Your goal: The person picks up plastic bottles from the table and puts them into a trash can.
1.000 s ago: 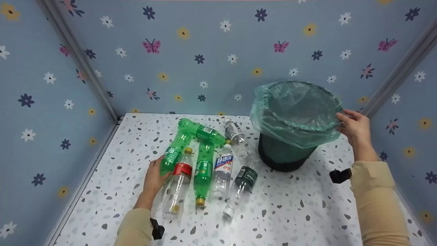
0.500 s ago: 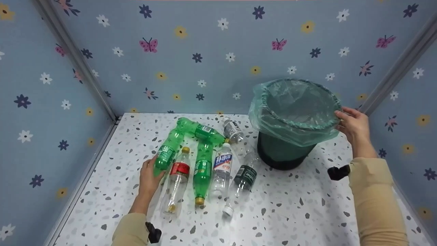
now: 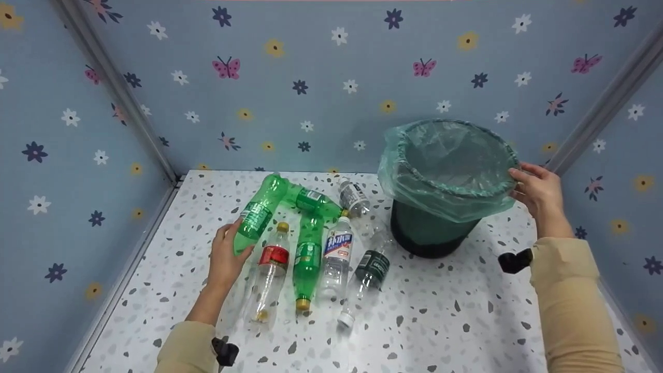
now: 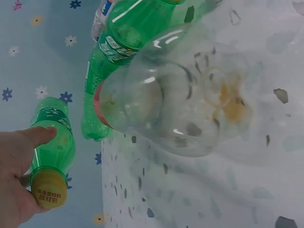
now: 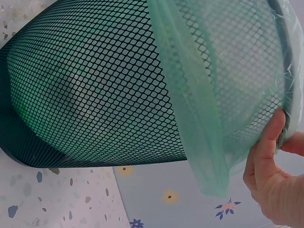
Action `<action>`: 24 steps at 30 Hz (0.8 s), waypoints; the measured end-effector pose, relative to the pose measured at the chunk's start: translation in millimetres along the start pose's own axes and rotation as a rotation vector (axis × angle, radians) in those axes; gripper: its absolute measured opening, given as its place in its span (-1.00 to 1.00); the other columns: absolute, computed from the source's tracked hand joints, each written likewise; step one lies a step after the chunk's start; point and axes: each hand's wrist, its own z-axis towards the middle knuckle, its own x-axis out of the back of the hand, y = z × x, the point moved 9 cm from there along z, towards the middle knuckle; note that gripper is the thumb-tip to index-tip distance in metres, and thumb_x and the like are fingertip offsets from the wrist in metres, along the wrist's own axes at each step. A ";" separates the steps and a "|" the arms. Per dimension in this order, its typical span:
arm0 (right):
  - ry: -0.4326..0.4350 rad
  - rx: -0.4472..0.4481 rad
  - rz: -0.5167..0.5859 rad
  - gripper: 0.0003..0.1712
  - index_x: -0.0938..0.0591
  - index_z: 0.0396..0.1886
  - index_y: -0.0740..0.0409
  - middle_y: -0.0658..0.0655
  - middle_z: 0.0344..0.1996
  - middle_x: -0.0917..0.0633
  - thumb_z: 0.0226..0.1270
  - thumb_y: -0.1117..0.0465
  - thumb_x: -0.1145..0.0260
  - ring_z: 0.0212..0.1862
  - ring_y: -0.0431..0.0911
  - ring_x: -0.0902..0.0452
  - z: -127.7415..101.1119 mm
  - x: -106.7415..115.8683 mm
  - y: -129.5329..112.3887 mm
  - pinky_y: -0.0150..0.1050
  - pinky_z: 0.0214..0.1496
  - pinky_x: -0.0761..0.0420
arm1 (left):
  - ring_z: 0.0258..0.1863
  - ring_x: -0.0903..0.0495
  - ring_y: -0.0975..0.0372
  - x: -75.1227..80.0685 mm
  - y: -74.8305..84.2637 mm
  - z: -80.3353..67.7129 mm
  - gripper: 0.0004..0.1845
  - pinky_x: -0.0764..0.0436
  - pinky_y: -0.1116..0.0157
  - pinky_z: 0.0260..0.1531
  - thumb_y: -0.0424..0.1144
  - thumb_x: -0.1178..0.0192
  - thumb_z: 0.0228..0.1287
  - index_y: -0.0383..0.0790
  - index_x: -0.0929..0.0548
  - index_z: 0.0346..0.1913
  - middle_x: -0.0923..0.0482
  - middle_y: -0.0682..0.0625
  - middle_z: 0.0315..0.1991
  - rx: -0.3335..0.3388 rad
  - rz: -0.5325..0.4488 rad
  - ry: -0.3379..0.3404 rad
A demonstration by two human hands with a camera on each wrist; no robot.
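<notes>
My left hand (image 3: 228,254) grips the capped end of a green plastic bottle (image 3: 257,213), lifted off the speckled table with its base tilted up and away. In the left wrist view that green bottle (image 4: 51,142) shows its yellow cap (image 4: 48,188) against my left hand (image 4: 21,175). My right hand (image 3: 536,189) pinches the rim of a dark mesh bin (image 3: 430,233) lined with a green bag (image 3: 448,171). The right wrist view shows my right hand (image 5: 273,175) on the bin rim (image 5: 285,71).
Several other bottles lie side by side on the table (image 3: 440,321): a clear one with a red label (image 3: 268,274), a green one (image 3: 307,259), a white-labelled one (image 3: 337,254), a dark-labelled one (image 3: 369,272). Flowered walls close in the left, back and right.
My left hand has lifted the green bottle off the table and swung its far end upward. The right hand has stayed on the bin rim.
</notes>
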 end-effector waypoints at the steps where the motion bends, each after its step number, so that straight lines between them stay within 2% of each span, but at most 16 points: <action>1: -0.002 -0.001 0.001 -0.21 -0.18 0.31 0.17 -0.03 -0.21 -0.43 0.10 0.15 -0.29 -0.40 -0.28 -0.48 -0.3 0.1 -0.1 -0.48 -0.38 -0.51 | 0.08 -0.24 -0.10 1.7 5.2 0.5 -0.32 -0.29 -0.03 0.02 -0.38 -0.28 0.01 -0.28 -0.27 0.24 -0.22 -0.30 0.10 -0.007 0.001 -0.002; 9: -0.012 -0.025 0.040 -0.21 -0.19 0.31 0.14 -0.03 -0.26 -0.44 0.08 0.17 -0.31 -0.44 -0.26 -0.47 -0.3 -0.7 -0.2 -0.44 -0.44 -0.51 | 0.04 -0.29 -0.09 18.3 58.0 0.4 -0.32 -0.36 -0.01 -0.04 -0.41 -0.30 -0.04 -0.26 -0.32 0.22 -0.27 -0.28 0.07 -0.152 -0.009 0.026; 16: -0.001 -0.030 -0.005 -0.26 -0.22 0.28 0.13 -0.03 -0.25 -0.45 0.10 0.16 -0.29 -0.44 -0.26 -0.47 0.1 -0.3 -1.3 -0.45 -0.41 -0.51 | 0.06 -0.30 -0.03 31.0 109.9 1.4 -0.31 -0.43 0.03 -0.10 -0.41 -0.31 -0.05 -0.21 -0.33 0.22 -0.28 -0.23 0.08 -0.272 -0.012 0.018; 24: -0.002 -0.033 -0.021 -0.27 -0.23 0.28 0.14 -0.01 -0.23 -0.43 0.11 0.15 -0.29 -0.42 -0.27 -0.49 -0.1 -1.3 -1.4 -0.45 -0.39 -0.52 | 0.10 -0.26 -0.04 28.5 166.1 2.5 -0.31 -0.44 0.06 -0.09 -0.39 -0.32 -0.05 -0.18 -0.33 0.23 -0.27 -0.20 0.11 -0.390 -0.013 -0.037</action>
